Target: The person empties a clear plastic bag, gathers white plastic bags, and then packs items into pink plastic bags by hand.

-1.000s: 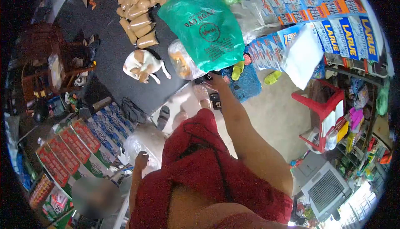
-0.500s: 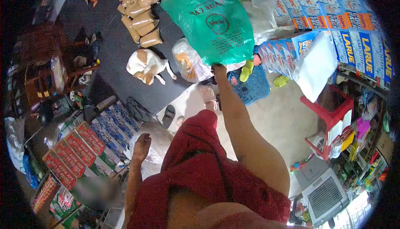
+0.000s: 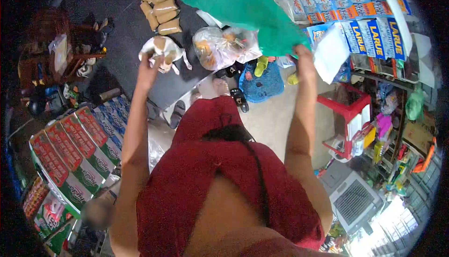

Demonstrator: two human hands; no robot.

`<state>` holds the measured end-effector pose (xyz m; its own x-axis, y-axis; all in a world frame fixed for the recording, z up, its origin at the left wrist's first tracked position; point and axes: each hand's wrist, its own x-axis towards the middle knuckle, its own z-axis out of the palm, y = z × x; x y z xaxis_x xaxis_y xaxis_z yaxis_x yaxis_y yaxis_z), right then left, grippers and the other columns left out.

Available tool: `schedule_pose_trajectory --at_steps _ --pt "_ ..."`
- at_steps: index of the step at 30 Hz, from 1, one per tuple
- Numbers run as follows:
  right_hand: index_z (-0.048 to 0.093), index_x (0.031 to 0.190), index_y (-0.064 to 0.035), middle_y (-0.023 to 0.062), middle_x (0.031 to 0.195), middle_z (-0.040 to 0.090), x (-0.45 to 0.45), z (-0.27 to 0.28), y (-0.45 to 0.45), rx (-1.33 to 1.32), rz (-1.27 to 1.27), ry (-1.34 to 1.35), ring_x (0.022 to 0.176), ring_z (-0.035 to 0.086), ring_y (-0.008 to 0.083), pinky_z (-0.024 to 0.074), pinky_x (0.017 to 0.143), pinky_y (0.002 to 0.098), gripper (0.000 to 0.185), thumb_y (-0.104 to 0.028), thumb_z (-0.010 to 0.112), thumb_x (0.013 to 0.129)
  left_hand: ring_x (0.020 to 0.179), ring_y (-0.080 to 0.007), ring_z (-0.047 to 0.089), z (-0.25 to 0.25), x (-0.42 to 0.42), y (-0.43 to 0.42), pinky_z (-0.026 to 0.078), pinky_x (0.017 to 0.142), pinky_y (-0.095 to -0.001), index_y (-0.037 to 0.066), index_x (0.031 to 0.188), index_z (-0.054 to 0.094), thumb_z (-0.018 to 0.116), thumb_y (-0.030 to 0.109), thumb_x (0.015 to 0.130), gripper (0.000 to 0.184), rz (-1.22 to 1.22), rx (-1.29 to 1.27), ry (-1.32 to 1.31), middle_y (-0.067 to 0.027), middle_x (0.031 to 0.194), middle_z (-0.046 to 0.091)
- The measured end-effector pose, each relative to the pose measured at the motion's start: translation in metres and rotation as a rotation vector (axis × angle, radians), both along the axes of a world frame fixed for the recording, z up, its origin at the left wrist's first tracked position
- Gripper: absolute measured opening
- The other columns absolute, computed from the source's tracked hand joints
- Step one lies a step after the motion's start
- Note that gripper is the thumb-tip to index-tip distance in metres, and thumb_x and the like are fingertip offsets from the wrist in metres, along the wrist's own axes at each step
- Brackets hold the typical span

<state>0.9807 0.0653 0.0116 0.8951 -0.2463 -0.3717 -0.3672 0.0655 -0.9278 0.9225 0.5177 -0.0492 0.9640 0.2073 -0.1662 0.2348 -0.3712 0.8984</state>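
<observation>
My right hand (image 3: 304, 61) is closed on the lower right edge of a large green plastic bag (image 3: 243, 5), which stretches up and left from it. My left hand (image 3: 150, 67) is raised with its fingers apart and nothing in it. In the view it overlaps a curled white and brown dog (image 3: 169, 47) on the dark floor; I see no sign of contact. Beneath the green bag sit clear plastic bags (image 3: 215, 53) with orange and white contents.
Filled tan packets (image 3: 164, 10) lie at the top. Beer cases (image 3: 369, 37) stack at upper right, more cases (image 3: 70, 149) at lower left. A red stool (image 3: 346, 105) stands right. Sandals (image 3: 262, 65) rest on a blue mat (image 3: 276, 83).
My right hand has moved right, pulling the green bag's edge, so the bag now slants and its print is out of sight. My left hand has risen from low beside my leg.
</observation>
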Motion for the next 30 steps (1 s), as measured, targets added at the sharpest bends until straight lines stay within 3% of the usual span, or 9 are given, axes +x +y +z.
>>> schedule_pose_trajectory --at_steps 3,4,8,16,20,22,24,27,30 --pt "0.050 0.074 -0.0075 0.0025 0.081 0.047 -0.042 0.072 -0.029 -0.015 -0.017 0.037 0.079 0.048 0.0153 0.0482 0.071 0.0353 0.010 -0.015 0.048 0.080 0.114 -0.0270 0.044 0.016 0.046 0.013 0.036 0.095 -0.0325 -0.007 0.126 0.035 0.070 0.039 0.073 0.078 0.026 0.082 -0.078 -0.0224 0.126 0.042" --pt "0.049 0.070 -0.0082 0.0026 0.083 0.049 -0.058 0.091 -0.037 -0.002 -0.012 0.037 0.078 0.048 0.0148 0.0479 0.069 0.0343 0.013 -0.015 0.047 0.081 0.121 -0.0305 0.037 0.054 0.050 -0.007 0.029 0.100 -0.0343 -0.009 0.132 0.023 0.071 0.049 0.067 0.099 0.054 -0.091 0.017 -0.0261 0.131 0.035" --pt "0.049 0.068 -0.0066 0.0035 0.079 0.050 -0.098 0.128 -0.067 -0.106 -0.031 -0.028 0.073 0.048 0.0156 0.0483 0.070 0.0345 0.014 -0.013 0.046 0.080 0.128 -0.0311 0.027 0.032 0.087 -0.025 0.023 0.104 -0.0359 -0.009 0.136 0.010 0.071 0.055 0.062 0.115 -0.050 -0.225 -0.182 -0.0263 0.138 0.023" --pt "0.050 0.076 -0.0098 0.0022 0.078 0.052 -0.152 0.149 -0.079 -0.006 -0.165 0.068 0.070 0.051 0.0161 0.0440 0.070 0.0322 0.008 -0.018 0.050 0.079 0.119 -0.0227 0.038 0.071 0.101 -0.073 0.029 0.100 -0.0361 0.000 0.130 0.033 0.067 0.034 0.078 0.071 -0.132 -0.610 -0.278 -0.0133 0.129 0.041" --pt "0.051 0.096 -0.0050 0.0083 0.089 0.051 -0.177 0.144 -0.092 0.021 -0.231 -0.034 0.080 0.052 0.0198 0.0455 0.070 0.0320 0.025 -0.025 0.055 0.081 0.103 -0.0187 0.052 0.044 0.109 -0.092 0.041 0.090 -0.0334 0.006 0.119 0.047 0.064 0.028 0.082 0.046 -0.255 -0.777 -0.012 -0.0065 0.115 0.054" --pt "0.045 0.104 -0.0070 0.0083 0.097 0.049 -0.194 0.120 -0.087 -0.244 -0.236 -0.233 0.084 0.050 0.0180 0.0440 0.070 0.0307 0.038 -0.032 0.060 0.081 0.099 -0.0190 0.054 0.034 0.095 -0.112 0.043 0.087 -0.0323 0.006 0.117 0.049 0.064 0.028 0.081 0.044 -0.261 -0.951 0.118 -0.0070 0.111 0.055" --pt "0.037 0.110 -0.0053 0.0076 0.097 0.047 -0.207 0.088 -0.079 -0.523 -0.177 -0.179 0.081 0.051 0.0166 0.0453 0.064 0.0280 0.053 -0.023 0.072 0.073 0.099 -0.0186 0.054 0.030 0.070 -0.136 0.042 0.087 -0.0323 0.005 0.115 0.050 0.063 0.029 0.082 0.043 -0.243 -0.949 0.211 -0.0072 0.110 0.056" --pt "0.046 0.088 -0.0073 0.0017 0.082 0.050 -0.234 -0.005 -0.096 -0.293 -0.349 -0.062 0.079 0.052 0.0139 0.0455 0.057 0.0278 0.016 -0.007 0.060 0.080 0.098 -0.0179 0.054 0.013 0.035 -0.154 0.043 0.086 -0.0326 0.004 0.114 0.051 0.062 0.029 0.083 0.042 -0.198 -0.795 0.301 -0.0071 0.110 0.056" --pt "0.050 0.085 -0.0048 0.0044 0.083 0.053 -0.276 -0.051 -0.113 -0.280 -0.522 0.072 0.078 0.055 0.0164 0.0495 0.060 0.0299 0.008 0.000 0.055 0.080 0.096 -0.0172 0.055 -0.037 0.015 -0.149 0.045 0.084 -0.0322 0.003 0.111 0.052 0.062 0.028 0.083 0.039 -0.348 -0.747 0.246 -0.0067 0.108 0.057"
